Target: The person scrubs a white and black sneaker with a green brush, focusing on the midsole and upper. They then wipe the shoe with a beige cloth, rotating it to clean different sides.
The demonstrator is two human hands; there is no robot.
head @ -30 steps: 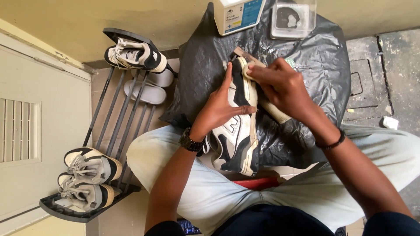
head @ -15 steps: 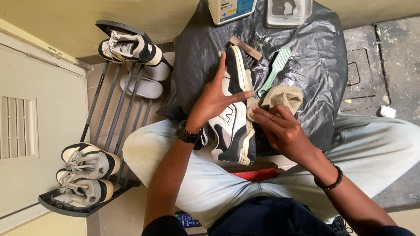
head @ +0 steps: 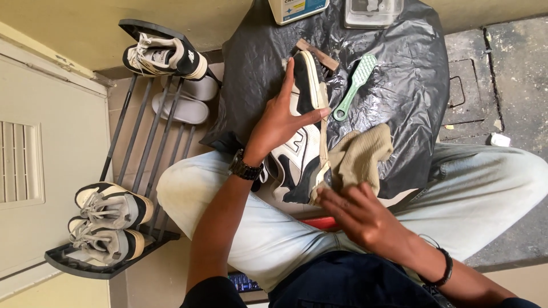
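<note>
The black-and-white sneaker [head: 299, 142] lies sole-edge up across the person's lap, its toe pointing away over the black plastic sheet [head: 399, 85] spread on the floor, and everything else is best placed from it. To wipe the sole edge well, I judge the shoe should stay pinned firmly so it cannot roll, with the cloth pressed along the pale rim in short strokes from heel toward toe, folding to a clean patch as it soils. The left hand [head: 279, 122] wraps over the upper side of the sneaker, fingers spread and curled around it, thumb toward the toe, gripping it steady; a dark watch [head: 245, 168] sits on that wrist. The right hand [head: 357, 214] is at the heel end, fingers loosely bent and pinching a beige cloth [head: 359, 157] that touches the sneaker's rim just beside the heel. A green brush [head: 355, 85] lies just beyond the cloth, beside the sneaker's toe, and a wooden brush [head: 319, 55] peeks out at the toe tip. Farther past the toe stand a box [head: 297, 8] and a clear container [head: 374, 10]. To the other side of the sneaker, a metal shoe rack [head: 131, 171] carries more sneakers and grey slides [head: 185, 100].
</note>
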